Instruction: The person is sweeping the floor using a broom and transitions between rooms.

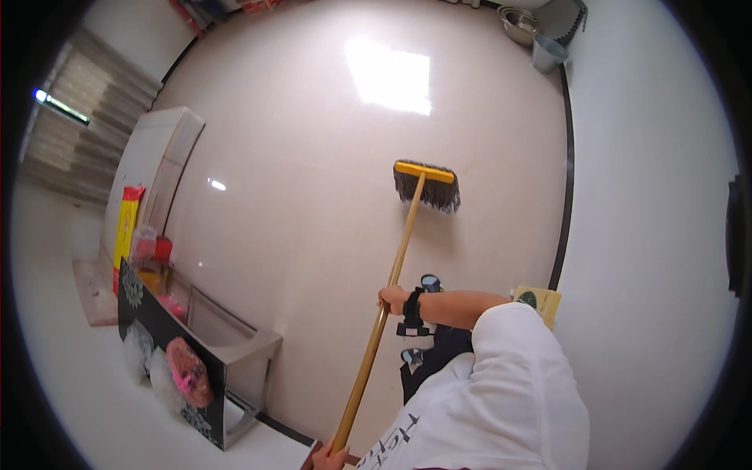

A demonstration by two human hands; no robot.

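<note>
One wooden-handled broom (401, 254), slanting across the pale floor (313, 196): near end within the left hand (330, 457), grip wrapped about it, partly cut off by the lower edge; mid-handle within the right hand (392, 298), grip curled around it, black strap (412, 307) at wrist. To the left, one black patterned surface (169, 322) bearing a pink bag (189, 374). Beyond, yellow broom head (425, 171) with dark bristles; farthest, one grey bucket (549, 53) beside metal basins (517, 27).
</note>
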